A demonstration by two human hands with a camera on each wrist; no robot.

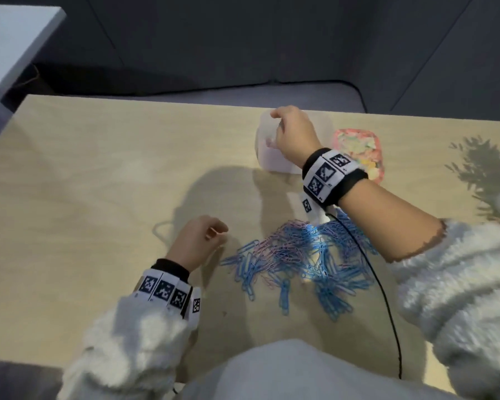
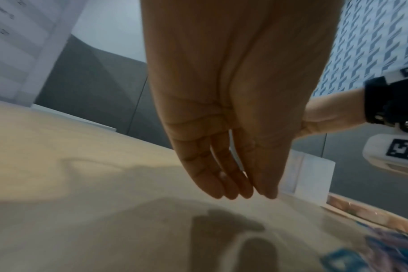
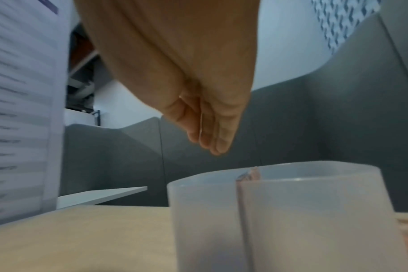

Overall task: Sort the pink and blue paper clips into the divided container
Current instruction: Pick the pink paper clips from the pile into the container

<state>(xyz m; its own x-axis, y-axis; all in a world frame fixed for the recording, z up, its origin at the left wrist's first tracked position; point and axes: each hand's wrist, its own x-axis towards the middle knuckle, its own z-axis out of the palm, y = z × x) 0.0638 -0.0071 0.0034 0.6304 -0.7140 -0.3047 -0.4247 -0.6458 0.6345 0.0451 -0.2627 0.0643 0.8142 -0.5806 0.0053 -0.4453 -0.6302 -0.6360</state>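
A mixed pile of blue and pink paper clips [image 1: 300, 261] lies on the wooden table [image 1: 98, 168] in front of me, and shows blurred in the left wrist view [image 2: 373, 254]. Beyond it stands the translucent divided container [image 1: 267, 157] [image 3: 303, 211] [image 2: 307, 176], with a pink tint inside its left compartment. My right hand [image 1: 280, 125] [image 3: 212, 145] hovers over that compartment, fingers pinched together pointing down, with a thin pale clip seemingly between them. My left hand [image 1: 211, 235] [image 2: 242, 191] hangs just left of the pile, fingers relaxed and holding nothing.
A pink patterned packet [image 1: 358, 151] lies right of the container. A black cable [image 1: 387, 298] runs from my right wrist across the pile towards me. A white tabletop [image 1: 12, 39] stands at the far left, and a grey sofa lies behind the table's far edge.
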